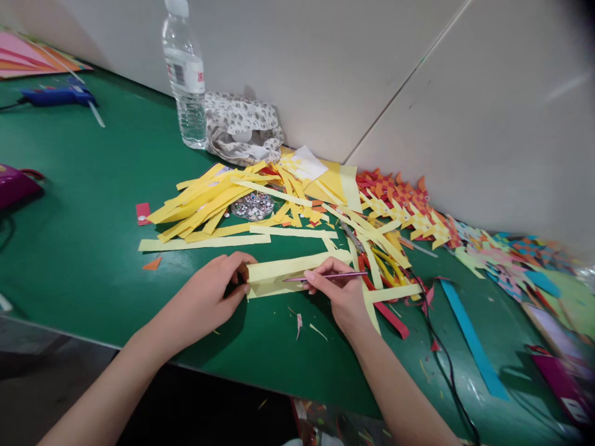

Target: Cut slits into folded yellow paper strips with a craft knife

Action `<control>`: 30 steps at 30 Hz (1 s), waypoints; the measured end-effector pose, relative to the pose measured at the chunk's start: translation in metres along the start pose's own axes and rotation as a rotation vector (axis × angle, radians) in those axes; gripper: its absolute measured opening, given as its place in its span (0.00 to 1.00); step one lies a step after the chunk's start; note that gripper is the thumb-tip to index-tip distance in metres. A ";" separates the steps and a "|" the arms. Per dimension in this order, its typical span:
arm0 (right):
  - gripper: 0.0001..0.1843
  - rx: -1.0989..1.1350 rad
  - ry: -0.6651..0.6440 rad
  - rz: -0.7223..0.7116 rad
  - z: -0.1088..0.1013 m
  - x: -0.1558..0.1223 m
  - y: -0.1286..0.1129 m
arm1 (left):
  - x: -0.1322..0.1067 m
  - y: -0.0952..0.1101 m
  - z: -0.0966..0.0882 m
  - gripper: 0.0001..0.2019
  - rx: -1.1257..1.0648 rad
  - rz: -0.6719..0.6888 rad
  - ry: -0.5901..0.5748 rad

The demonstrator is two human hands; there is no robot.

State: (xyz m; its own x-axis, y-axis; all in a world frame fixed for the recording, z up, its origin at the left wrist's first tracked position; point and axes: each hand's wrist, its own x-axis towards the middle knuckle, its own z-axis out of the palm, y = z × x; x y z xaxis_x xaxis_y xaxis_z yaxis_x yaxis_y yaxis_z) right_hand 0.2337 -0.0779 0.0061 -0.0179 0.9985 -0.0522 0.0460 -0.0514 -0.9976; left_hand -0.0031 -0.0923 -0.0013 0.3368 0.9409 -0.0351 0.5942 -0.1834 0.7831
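Note:
My left hand [214, 291] pinches the left end of a folded pale yellow paper strip [288, 270] lying on the green table [93, 235]. My right hand [341, 291] grips a thin pink-purple pencil-like tool [325, 276], its tip resting on the strip's middle. Both hands are closed. Behind the strip lies a heap of yellow paper strips [218, 204] around a small pile of googly eyes [253, 205].
A water bottle [185, 74] and a patterned cloth [242, 127] stand by the wall. Woven paper fish [409, 210] run along the right. Scissors [372, 260], a blue strip [471, 341], a black cable [446, 365], a blue glue gun [58, 96] and a magenta object [13, 184] lie around.

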 end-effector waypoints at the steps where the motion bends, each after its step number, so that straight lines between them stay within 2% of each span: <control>1: 0.13 0.001 0.004 -0.007 -0.001 0.001 0.001 | 0.000 0.000 0.000 0.12 -0.003 -0.003 0.001; 12: 0.15 0.009 0.094 -0.047 -0.005 0.002 0.000 | 0.000 0.001 0.001 0.12 -0.007 -0.008 0.005; 18: 0.13 0.006 -0.036 0.013 0.017 -0.007 -0.003 | 0.001 0.002 0.000 0.11 -0.008 0.007 0.010; 22: 0.12 -0.026 -0.060 0.040 0.026 -0.010 -0.004 | 0.001 0.001 0.001 0.11 -0.005 0.015 0.018; 25: 0.13 -0.042 -0.051 0.035 0.021 -0.008 -0.004 | 0.001 0.000 0.002 0.11 0.003 0.013 0.017; 30: 0.14 -0.016 0.031 -0.004 0.000 0.000 0.000 | 0.000 -0.001 0.001 0.13 0.014 0.016 0.014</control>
State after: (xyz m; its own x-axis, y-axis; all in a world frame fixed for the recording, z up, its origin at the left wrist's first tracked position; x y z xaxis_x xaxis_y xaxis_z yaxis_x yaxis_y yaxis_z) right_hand 0.2334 -0.0777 0.0063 0.0128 0.9988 -0.0463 0.0617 -0.0471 -0.9970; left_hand -0.0030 -0.0929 -0.0027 0.3360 0.9418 -0.0137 0.5992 -0.2025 0.7745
